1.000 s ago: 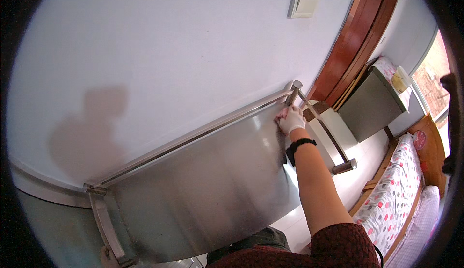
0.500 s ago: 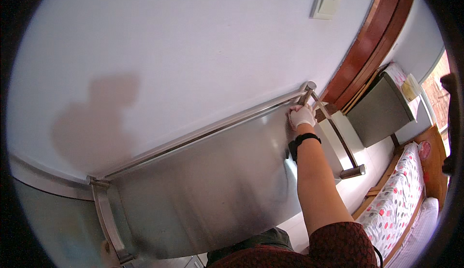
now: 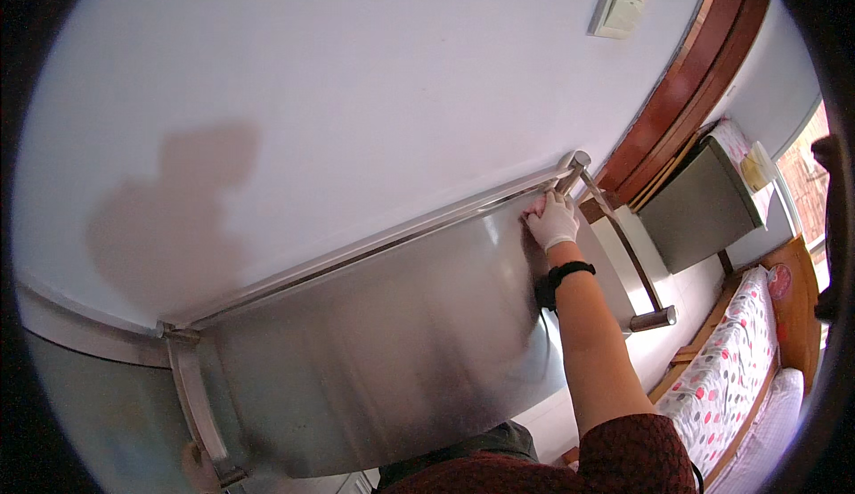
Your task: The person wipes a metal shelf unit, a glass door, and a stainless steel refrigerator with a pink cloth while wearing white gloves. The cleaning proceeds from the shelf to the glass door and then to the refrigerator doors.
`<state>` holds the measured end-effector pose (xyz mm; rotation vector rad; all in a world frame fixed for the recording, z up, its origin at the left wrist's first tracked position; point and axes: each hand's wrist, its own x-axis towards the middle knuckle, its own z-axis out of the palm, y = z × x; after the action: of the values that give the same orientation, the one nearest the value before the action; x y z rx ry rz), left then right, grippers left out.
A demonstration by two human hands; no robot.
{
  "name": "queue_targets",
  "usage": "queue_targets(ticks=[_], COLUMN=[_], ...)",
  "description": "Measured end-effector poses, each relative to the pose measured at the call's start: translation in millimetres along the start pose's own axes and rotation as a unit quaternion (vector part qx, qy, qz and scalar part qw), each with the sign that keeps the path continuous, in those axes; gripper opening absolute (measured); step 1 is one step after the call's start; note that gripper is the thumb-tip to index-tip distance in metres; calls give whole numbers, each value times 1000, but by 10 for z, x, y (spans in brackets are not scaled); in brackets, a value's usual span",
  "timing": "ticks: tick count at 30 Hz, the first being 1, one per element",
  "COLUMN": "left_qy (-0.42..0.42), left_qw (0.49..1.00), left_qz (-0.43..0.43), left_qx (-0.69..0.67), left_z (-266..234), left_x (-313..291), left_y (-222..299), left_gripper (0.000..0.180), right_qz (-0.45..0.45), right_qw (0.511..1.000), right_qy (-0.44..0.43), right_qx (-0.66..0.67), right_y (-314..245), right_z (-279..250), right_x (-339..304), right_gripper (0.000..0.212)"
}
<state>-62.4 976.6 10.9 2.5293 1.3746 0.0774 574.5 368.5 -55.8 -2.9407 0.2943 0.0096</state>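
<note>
1. R hand (image 3: 554, 222), in a thin white glove, is at the far right corner of the metal top (image 3: 383, 342), just below the corner post (image 3: 576, 170)
2. Its fingers are bent & closed on a small pink cloth (image 3: 535, 206); the grip under the palm is hidden, so I cannot tell exactly how much cloth is inside
3. Pink cloth is thus btwn the fingers and the metal top, nr the back rail (image 3: 383, 246), which runs along the white wall (image 3: 356, 75)
4. L hand (image 3: 198, 469) is only partly seen, at the lower left, just beside the left rail (image 3: 189, 387); it's dim, so I cannot tell if its fingers are open or gripping
5. R wrist has a black band (image 3: 570, 271); the upper arm has a dark red sleeve (image 3: 632, 449)
6. Metal top has a dull shine w/ some dark streaks; the right rail (image 3: 632, 253) is beyond its right end
7. On the wall: a light switch (image 3: 620, 8) at upper right, & a shadow (image 3: 169, 213) at left
8. Further right: red-brown door frame (image 3: 704, 66), grey cabinet (image 3: 699, 207) w/ a yellowish tub (image 3: 757, 169) on it, & dotted bedding (image 3: 726, 342) nr a wooden headboard (image 3: 799, 298)
</note>
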Motion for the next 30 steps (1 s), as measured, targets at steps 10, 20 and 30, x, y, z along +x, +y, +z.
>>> queue_targets(ticks=[10,20,30], left_qy=[-42,-17,-26], left_qw=[994,999,992], left_qz=[-93,-25,-59], left_qx=[-30,-22,-108], left_z=[-109,-22,229], left_x=[-91,31,226], left_y=[254,16,-436], left_gripper=[50,47,44], right_qz=[-7,-100,-153], right_qw=[998,993,959], right_qy=[-63,-40,-149], right_qx=[-31,44,187], right_y=[-195,497,974], right_z=[-222,-172,-538], right_x=[233,-666,-1414], right_gripper=[76,82,50])
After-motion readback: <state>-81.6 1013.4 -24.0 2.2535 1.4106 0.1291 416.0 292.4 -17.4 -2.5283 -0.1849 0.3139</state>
